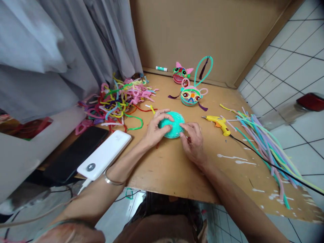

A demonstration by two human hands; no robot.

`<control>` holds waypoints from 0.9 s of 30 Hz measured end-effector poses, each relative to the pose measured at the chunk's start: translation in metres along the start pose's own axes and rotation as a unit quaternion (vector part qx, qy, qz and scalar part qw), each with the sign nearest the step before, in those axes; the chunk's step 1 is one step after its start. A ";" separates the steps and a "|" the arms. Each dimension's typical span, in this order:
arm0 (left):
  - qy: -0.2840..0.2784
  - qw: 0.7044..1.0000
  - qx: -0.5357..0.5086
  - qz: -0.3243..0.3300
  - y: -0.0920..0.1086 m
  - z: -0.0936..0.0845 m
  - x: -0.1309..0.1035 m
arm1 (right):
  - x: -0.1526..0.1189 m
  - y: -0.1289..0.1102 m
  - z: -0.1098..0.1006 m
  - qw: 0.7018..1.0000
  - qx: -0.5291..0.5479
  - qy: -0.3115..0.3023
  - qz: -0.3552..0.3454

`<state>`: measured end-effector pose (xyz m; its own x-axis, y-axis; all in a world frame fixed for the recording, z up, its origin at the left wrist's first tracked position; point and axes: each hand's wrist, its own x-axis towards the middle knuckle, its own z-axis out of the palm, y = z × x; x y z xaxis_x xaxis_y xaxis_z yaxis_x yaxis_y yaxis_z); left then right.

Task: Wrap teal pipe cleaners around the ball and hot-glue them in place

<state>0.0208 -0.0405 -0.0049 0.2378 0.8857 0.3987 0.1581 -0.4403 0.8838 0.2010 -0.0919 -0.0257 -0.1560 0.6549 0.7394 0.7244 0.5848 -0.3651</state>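
Note:
A flat teal disc (178, 118), its surface marked with curved strands like coiled pipe cleaner, is held just above or on the table in front of me. My left hand (158, 130) grips its left side, with the thumb and a finger resting on the face. At its right edge, my right hand (193, 140) pinches the rim between thumb and forefinger. Something small and dark shows by the right fingers, too small to name. Behind the disc stands a teal animal-face ornament (190, 100) with pink round ears and purple tassels.
Loose colourful pipe cleaners (124, 98) pile up at the left. A white power bank (107, 153) and black phone (78, 152) lie nearer. At right are a yellow glue gun (220, 124) with a cord and long pipe cleaners (268, 141). Behind sit a red-mouthed ornament (180, 77) and glue stick (161, 69).

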 end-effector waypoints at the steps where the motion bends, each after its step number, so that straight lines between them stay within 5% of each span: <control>1: 0.000 1.000 -0.001 0.000 0.000 0.000 0.000 | 0.000 0.000 0.000 1.000 0.001 -0.001 0.000; 11: 0.027 0.998 -0.051 -0.022 -0.009 0.001 0.003 | 0.006 0.023 -0.011 0.991 -0.117 0.034 0.050; 16: 0.050 0.982 -0.133 -0.121 -0.018 0.002 0.005 | 0.018 0.067 -0.049 0.908 -0.312 0.042 0.278; 20: -0.006 0.974 -0.134 -0.185 -0.012 0.000 0.005 | 0.018 0.093 -0.070 0.818 -0.413 -0.040 0.399; 23: -0.029 0.976 -0.109 -0.185 -0.007 -0.002 0.005 | 0.013 0.105 -0.068 0.809 -0.432 -0.081 0.390; 27: -0.026 0.981 -0.075 -0.178 -0.004 -0.002 0.005 | 0.009 0.120 -0.060 0.825 -0.425 -0.050 0.368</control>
<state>0.0193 -0.0335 -0.0061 0.2424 0.9690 0.0479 0.0979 -0.0736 0.9925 0.3267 -0.0444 -0.0294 0.5134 0.7436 0.4284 0.8500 -0.5093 -0.1346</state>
